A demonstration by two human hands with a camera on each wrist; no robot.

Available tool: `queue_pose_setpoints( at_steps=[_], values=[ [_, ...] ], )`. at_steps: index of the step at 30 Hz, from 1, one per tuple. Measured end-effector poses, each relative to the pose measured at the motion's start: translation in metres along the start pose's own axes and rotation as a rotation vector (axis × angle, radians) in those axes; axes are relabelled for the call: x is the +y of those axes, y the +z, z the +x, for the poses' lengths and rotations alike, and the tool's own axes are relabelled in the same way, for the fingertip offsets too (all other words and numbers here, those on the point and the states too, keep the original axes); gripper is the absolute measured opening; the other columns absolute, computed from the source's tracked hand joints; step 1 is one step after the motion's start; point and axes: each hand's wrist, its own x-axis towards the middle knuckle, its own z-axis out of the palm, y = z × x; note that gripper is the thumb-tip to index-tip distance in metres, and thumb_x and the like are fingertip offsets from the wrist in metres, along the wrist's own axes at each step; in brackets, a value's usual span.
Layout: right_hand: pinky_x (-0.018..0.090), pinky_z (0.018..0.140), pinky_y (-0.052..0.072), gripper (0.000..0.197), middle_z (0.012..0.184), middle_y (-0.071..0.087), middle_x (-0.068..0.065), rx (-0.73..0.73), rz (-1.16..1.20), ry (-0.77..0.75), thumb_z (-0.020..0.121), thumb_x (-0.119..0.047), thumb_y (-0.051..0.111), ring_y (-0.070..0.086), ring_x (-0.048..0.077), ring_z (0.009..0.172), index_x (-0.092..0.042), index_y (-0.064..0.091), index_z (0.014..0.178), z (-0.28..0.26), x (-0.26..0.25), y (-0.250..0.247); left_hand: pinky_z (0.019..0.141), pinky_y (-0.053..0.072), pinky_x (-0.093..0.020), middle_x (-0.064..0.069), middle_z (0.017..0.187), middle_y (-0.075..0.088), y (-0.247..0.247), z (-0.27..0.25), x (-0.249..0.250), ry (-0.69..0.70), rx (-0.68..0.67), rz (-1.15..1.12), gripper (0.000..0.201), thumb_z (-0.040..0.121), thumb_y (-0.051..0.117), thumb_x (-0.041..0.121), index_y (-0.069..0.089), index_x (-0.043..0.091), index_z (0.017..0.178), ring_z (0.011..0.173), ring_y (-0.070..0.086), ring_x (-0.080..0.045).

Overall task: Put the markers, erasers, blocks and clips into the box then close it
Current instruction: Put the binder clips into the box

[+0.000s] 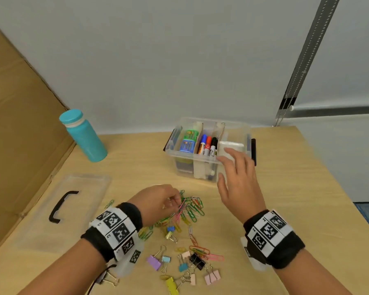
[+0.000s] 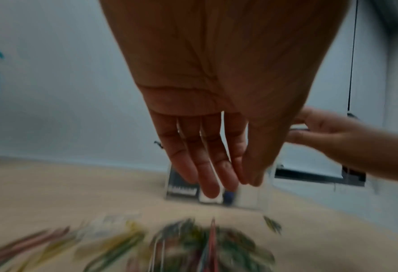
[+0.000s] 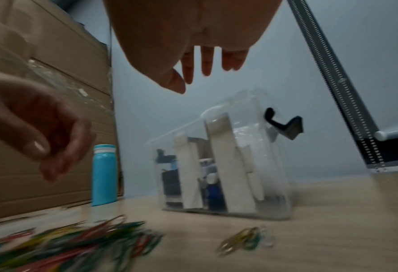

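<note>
Coloured paper clips (image 1: 190,207) under left hand (image 1: 158,201) pinching some, right hand (image 1: 239,184) spread, empty.

Light wood-coloured tabletop (image 1: 285,188). Clear box (image 1: 209,165) with black latches; inside, three markers (image 1: 208,145) with blue, red and black caps and white barrels, a white eraser (image 1: 231,146), green and blue blocks (image 1: 188,140), cream dividers. Clear lid (image 1: 62,209) with black handle. Turquoise bottle (image 1: 83,137), cap the same colour, white ring under it. Paper clips (image 1: 190,209) mostly green, also pink, yellow, red and silver. Binder clips (image 1: 185,265) in lilac, light blue, pale pink, black and yellow, with silver wire arms. Black wristbands (image 1: 273,237) with black-and-white square code patterns. Brown cardboard (image 1: 19,124) at left, pale grey-blue wall (image 1: 179,60).
</note>
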Motion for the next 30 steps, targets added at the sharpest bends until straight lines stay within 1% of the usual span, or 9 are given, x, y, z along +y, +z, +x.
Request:
queue_pose_setpoints(
  at_steps=[2,4,7,12,15,18,21,26,30],
  values=[
    [0.027,0.089,0.042,0.023,0.116,0.054,-0.003,-0.128,0.047,-0.104,0.088,-0.019,0.054,0.045,0.017,0.108,-0.018,0.058,0.111,-0.013,-0.014,0.0,0.078,0.049,-0.022,0.012,0.104,0.061,0.019,-0.006,-0.007,0.009,-0.113,0.012,0.015,0.087,0.059,0.033,0.064,0.03,0.101,0.086,0.057,-0.004],
    [0.023,0.075,0.043,0.013,0.1,0.056,-0.008,-0.403,0.12,-0.122,0.09,-0.022,0.05,0.048,0.012,0.094,-0.022,0.058,0.101,-0.025,-0.025,0.001,0.081,0.05,-0.025,0.012,0.108,0.06,0.033,-0.01,-0.011,0.049,-0.185,0.032,0.017,0.085,0.062,0.035,0.062,0.032,0.102,0.088,0.056,-0.005],
    [0.032,0.073,0.051,0.009,0.091,0.061,-0.008,-0.816,0.226,0.007,0.086,-0.025,0.056,0.057,0.012,0.083,-0.024,0.058,0.094,-0.041,-0.039,0.0,0.081,0.046,-0.025,0.008,0.115,0.056,0.047,-0.013,-0.013,0.115,-0.229,0.099,0.023,0.086,0.06,0.028,0.061,0.025,0.11,0.091,0.052,-0.007],
    [0.029,0.064,0.045,0.03,0.085,0.056,-0.008,-1.078,0.178,0.097,0.073,-0.033,0.075,0.054,0.015,0.076,-0.025,0.059,0.098,-0.069,-0.056,-0.001,0.079,0.04,-0.026,0.003,0.118,0.053,0.056,-0.008,-0.017,0.171,-0.244,0.196,0.025,0.087,0.059,0.019,0.059,0.021,0.112,0.104,0.054,-0.019],
    [0.021,0.057,0.034,0.029,0.077,0.041,-0.015,-1.038,0.109,0.087,0.076,-0.025,0.072,0.046,0.013,0.076,-0.021,0.059,0.102,-0.081,-0.065,0.005,0.083,0.041,-0.029,0.002,0.118,0.053,0.061,-0.005,-0.019,0.196,-0.248,0.229,0.028,0.085,0.061,0.012,0.059,0.021,0.111,0.106,0.054,-0.021],
    [0.028,0.068,0.044,0.021,0.087,0.048,-0.008,-0.944,0.105,0.123,0.08,-0.018,0.063,0.052,0.016,0.082,-0.02,0.061,0.101,-0.086,-0.071,0.01,0.086,0.042,-0.03,-0.001,0.119,0.053,0.064,-0.005,-0.02,0.228,-0.237,0.248,0.028,0.086,0.059,0.009,0.059,0.018,0.112,0.108,0.054,-0.022],
    [0.034,0.076,0.05,0.018,0.094,0.054,-0.005,-0.855,0.14,0.177,0.083,-0.022,0.059,0.055,0.015,0.084,-0.022,0.064,0.1,-0.089,-0.076,0.011,0.088,0.044,-0.033,-0.003,0.119,0.053,0.063,-0.008,-0.021,0.255,-0.22,0.262,0.026,0.086,0.058,0.01,0.059,0.017,0.111,0.109,0.053,-0.023],
    [0.032,0.078,0.05,0.015,0.098,0.06,-0.002,-0.715,0.149,0.27,0.088,-0.026,0.059,0.057,0.016,0.086,-0.019,0.069,0.096,-0.092,-0.077,0.017,0.091,0.046,-0.033,-0.001,0.116,0.052,0.059,-0.008,-0.024,0.276,-0.193,0.25,0.02,0.086,0.055,0.009,0.064,0.016,0.102,0.107,0.051,-0.021],
    [0.022,0.072,0.049,0.006,0.086,0.058,-0.008,-0.561,0.287,0.429,0.09,-0.021,0.061,0.055,0.009,0.076,-0.018,0.064,0.085,-0.091,-0.078,0.018,0.083,0.046,-0.025,0.002,0.108,0.048,0.05,-0.015,-0.03,0.287,-0.129,0.089,0.014,0.086,0.054,0.009,0.06,0.015,0.097,0.092,0.053,-0.016]
  ],
)
